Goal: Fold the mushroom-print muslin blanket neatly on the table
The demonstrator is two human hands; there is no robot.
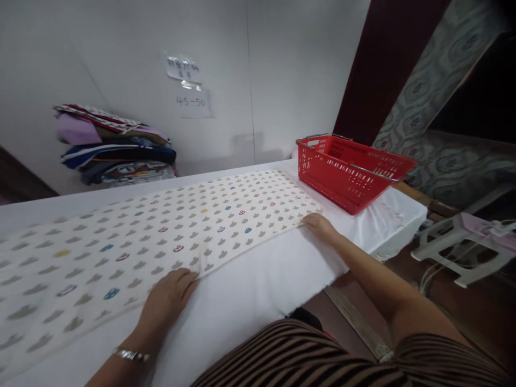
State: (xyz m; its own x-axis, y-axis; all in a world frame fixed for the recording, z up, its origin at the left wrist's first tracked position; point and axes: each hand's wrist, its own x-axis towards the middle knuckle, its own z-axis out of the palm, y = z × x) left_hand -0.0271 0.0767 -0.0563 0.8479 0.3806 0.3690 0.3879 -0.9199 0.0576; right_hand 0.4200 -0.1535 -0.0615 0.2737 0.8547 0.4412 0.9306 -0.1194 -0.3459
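Note:
A cream cloth (161, 226) printed with small grey and coloured shapes lies spread flat along the white table (250, 290). My left hand (169, 293) rests on the cloth's near edge, fingers curled over the hem. My right hand (318, 223) lies at the cloth's near right corner, fingers closed on that corner. Both forearms reach out from my striped top.
A red plastic basket (349, 169) stands at the table's right end. A stack of folded fabrics (115, 145) sits at the back left against the wall, under paper notes (187, 86). A white stool (463, 247) stands on the floor to the right.

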